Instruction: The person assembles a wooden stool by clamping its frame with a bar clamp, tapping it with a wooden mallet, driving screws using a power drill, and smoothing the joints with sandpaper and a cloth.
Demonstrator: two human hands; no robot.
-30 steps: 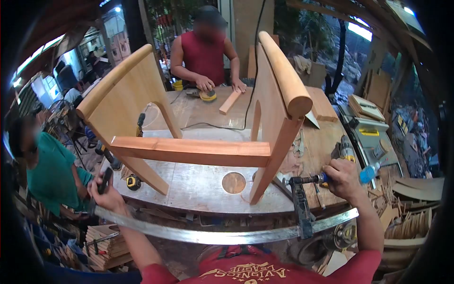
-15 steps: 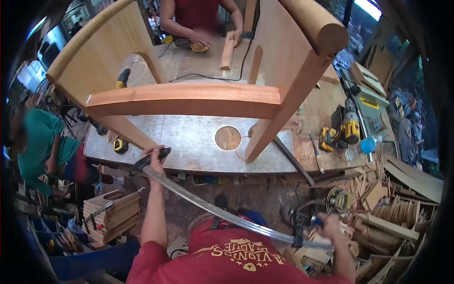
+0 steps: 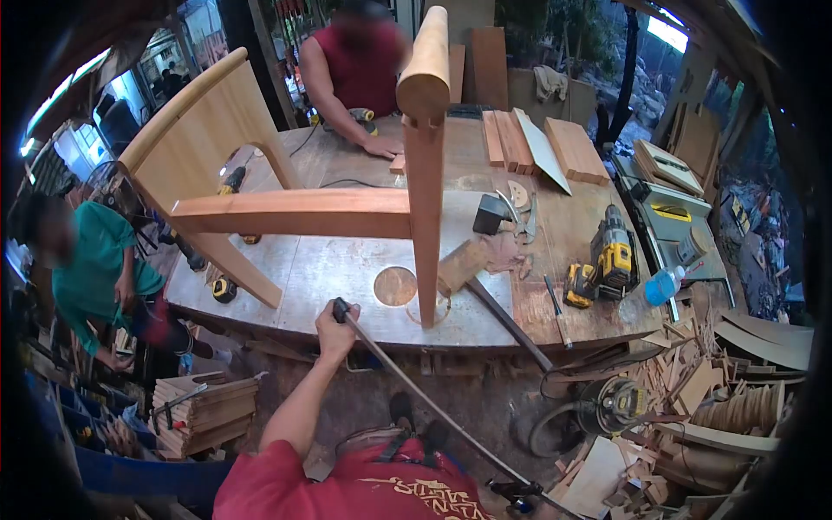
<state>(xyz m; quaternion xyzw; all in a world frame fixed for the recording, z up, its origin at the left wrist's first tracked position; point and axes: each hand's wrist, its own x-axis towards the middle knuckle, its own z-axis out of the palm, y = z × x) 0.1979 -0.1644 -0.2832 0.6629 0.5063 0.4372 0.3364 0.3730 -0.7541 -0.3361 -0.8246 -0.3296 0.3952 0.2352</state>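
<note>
My left hand (image 3: 334, 331) is closed around the black end of a long bar clamp (image 3: 418, 390). The clamp's metal bar slants down to the right across my front, and its dark sliding part (image 3: 518, 492) shows at the bottom edge. My right hand is out of view. Just beyond my left hand a wooden furniture frame (image 3: 295, 212) stands on the workbench (image 3: 338, 269). A rail joins its left panel (image 3: 195, 139) to a right side piece (image 3: 426, 199), seen edge-on. A mallet (image 3: 507, 321) lies beside the right leg.
A co-worker (image 3: 364, 74) across the bench rests a hand near a small wood block. Another person (image 3: 95, 251) is at the left. Cordless drills (image 3: 614, 260), a bottle (image 3: 664, 286) and boards (image 3: 576, 152) lie on the right. Scrap wood (image 3: 607, 477) covers the floor below.
My left hand and the clamp's end have moved right, away from the frame's left leg. My right hand has left the view. The frame's right side now appears edge-on.
</note>
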